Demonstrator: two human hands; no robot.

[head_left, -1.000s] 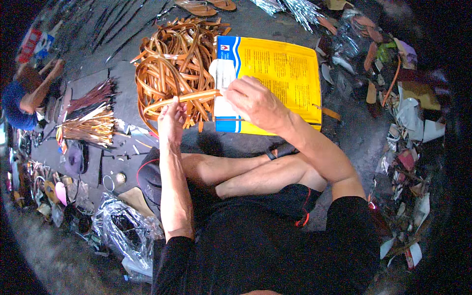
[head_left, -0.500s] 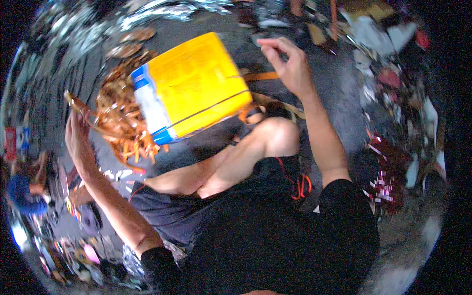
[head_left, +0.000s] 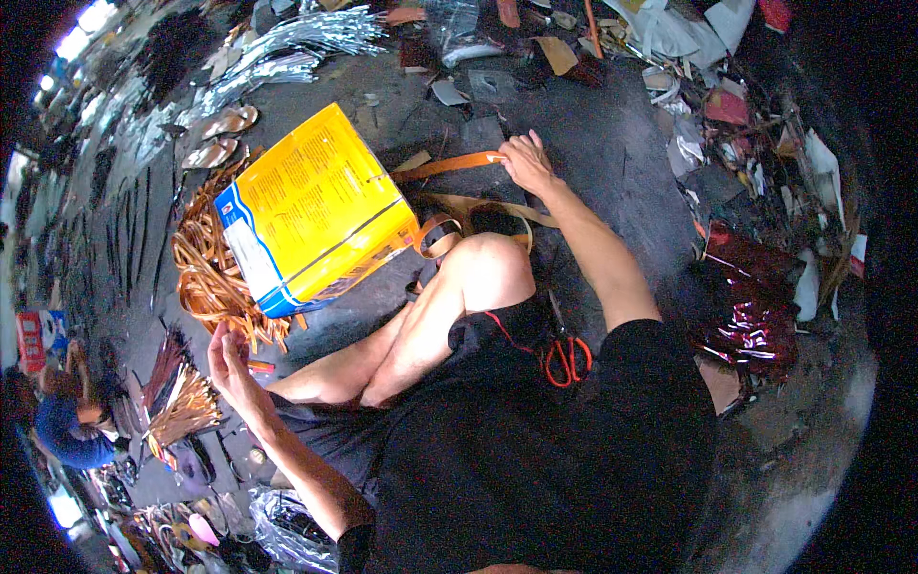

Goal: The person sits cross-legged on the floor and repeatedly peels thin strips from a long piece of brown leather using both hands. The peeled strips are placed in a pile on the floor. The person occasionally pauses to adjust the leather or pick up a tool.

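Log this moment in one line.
right hand: holds orange strap | left hand: near brown strips | yellow box: between hands

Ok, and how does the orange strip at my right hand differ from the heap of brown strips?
The orange strip runs nearly straight, while the heap of brown strips is looped and tangled. Your right hand grips the orange strip's end; the heap lies on the tin's other side. Both consist of narrow, flat bands.

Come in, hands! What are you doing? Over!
Right hand holding orange strip. Left hand near brown strip pile, grip unclear. Yellow-and-blue container between hands.
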